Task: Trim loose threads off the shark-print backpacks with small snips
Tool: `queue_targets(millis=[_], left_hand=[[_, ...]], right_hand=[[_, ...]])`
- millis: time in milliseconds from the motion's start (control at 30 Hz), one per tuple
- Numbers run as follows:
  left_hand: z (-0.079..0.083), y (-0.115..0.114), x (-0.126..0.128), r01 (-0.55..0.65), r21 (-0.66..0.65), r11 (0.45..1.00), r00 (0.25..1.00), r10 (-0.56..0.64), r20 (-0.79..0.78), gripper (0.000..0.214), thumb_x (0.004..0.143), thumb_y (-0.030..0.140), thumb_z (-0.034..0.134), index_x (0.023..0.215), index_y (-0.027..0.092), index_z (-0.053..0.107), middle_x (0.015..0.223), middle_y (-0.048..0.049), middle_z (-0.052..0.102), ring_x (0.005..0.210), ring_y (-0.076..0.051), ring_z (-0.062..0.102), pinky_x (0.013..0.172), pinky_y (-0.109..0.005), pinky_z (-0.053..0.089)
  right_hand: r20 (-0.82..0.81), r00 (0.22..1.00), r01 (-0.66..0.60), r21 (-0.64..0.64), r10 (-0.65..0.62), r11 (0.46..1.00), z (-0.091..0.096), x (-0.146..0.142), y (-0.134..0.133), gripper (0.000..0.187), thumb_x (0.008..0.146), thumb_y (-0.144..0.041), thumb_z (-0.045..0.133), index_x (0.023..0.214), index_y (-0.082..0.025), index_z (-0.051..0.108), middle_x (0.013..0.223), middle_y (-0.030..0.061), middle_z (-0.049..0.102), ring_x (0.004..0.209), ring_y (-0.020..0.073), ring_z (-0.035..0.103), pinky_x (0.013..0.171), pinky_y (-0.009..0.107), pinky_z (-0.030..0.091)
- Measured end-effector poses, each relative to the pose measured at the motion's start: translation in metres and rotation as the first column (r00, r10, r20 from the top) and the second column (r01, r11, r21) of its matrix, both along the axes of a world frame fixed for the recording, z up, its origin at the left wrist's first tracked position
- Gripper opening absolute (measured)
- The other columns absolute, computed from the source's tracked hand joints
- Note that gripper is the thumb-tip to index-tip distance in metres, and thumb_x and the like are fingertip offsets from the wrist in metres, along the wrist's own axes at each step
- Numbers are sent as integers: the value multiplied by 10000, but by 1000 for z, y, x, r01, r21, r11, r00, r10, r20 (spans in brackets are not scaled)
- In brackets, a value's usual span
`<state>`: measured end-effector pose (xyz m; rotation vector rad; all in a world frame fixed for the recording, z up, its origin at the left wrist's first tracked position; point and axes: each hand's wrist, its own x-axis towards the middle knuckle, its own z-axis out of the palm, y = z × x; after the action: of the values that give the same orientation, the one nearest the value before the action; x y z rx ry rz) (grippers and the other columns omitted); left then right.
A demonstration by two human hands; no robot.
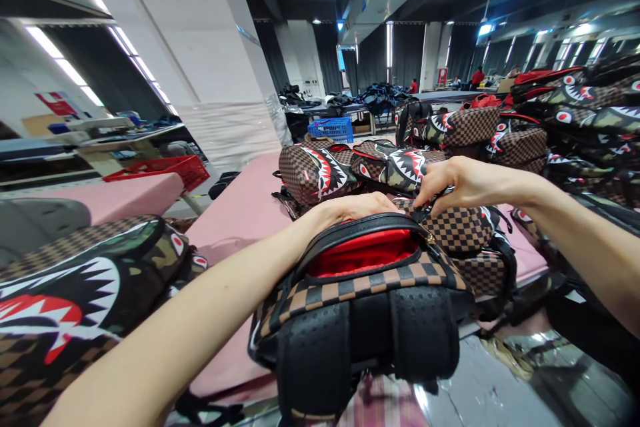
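In front of me is a brown-and-black checkered backpack (360, 293), its padded black shoulder straps facing me. Its top zipper opening gapes, showing the red lining (365, 253). My left hand (367, 205) reaches over the far side of the backpack, with curled fingers pressed against it and fingertips mostly hidden. At the far right end of the opening, my right hand (450, 188) is closed, thumb and fingers pinching a black part of the same backpack. Whether that part is a zipper pull or an edge, I cannot tell.
Checkered backpacks with shark-mouth prints (320, 173) lie just beyond on the pink table (230, 213). Another large one (75, 300) is at left, and a pile (580, 113) rises at right. A white pillar (200, 47), red crate (165, 170) and blue crate (330, 129) stand farther back.
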<state>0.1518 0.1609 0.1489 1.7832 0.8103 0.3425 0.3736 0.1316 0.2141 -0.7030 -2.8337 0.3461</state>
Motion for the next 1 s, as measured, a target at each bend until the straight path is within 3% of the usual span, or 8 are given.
queue_targets(millis=[133, 367, 667, 833, 1000], left_hand=[[1, 0, 0, 7, 3, 1000, 1000, -7, -1, 204, 656, 328, 722, 704, 130, 725, 686, -26, 677, 652, -138, 563, 640, -232, 453], [1, -3, 1, -12, -42, 999, 1000, 13, 25, 172, 663, 299, 726, 732, 142, 731, 754, -37, 694, 712, -150, 587, 695, -247, 467], [1, -4, 2, -59, -119, 991, 998, 59, 0, 198, 670, 316, 710, 686, 119, 718, 677, -21, 660, 630, -119, 543, 625, -228, 453], [0, -5, 3, -56, -132, 990, 998, 60, 26, 184, 661, 305, 716, 679, 122, 716, 652, -14, 646, 595, -110, 528, 591, -221, 445], [2, -6, 4, -73, -149, 986, 997, 76, 16, 177, 655, 287, 717, 662, 110, 708, 614, -15, 632, 580, -110, 518, 566, -218, 426]], right_hand=[[-18, 1000, -11, 37, 12, 999, -3, 0, -1, 225, 776, -333, 630, 957, -238, 725, 866, 12, 702, 811, 158, 611, 778, 292, 447], [-60, 997, 44, -69, -48, 997, -7, 11, 1, 291, 746, -298, 658, 1018, -203, 705, 925, 34, 706, 828, 167, 624, 766, 282, 466], [-38, 998, 29, -268, -41, 963, -12, 9, 15, 318, 729, -328, 676, 1010, -183, 708, 959, 35, 706, 880, 180, 634, 799, 271, 473], [-97, 990, 72, -267, -101, 961, -18, 12, 17, 350, 710, -374, 688, 991, -167, 714, 927, 45, 709, 851, 183, 635, 786, 275, 478], [-92, 993, 41, -296, -72, 954, -22, 9, 16, 337, 710, -372, 685, 982, -176, 717, 936, 39, 706, 880, 182, 630, 801, 276, 476]])
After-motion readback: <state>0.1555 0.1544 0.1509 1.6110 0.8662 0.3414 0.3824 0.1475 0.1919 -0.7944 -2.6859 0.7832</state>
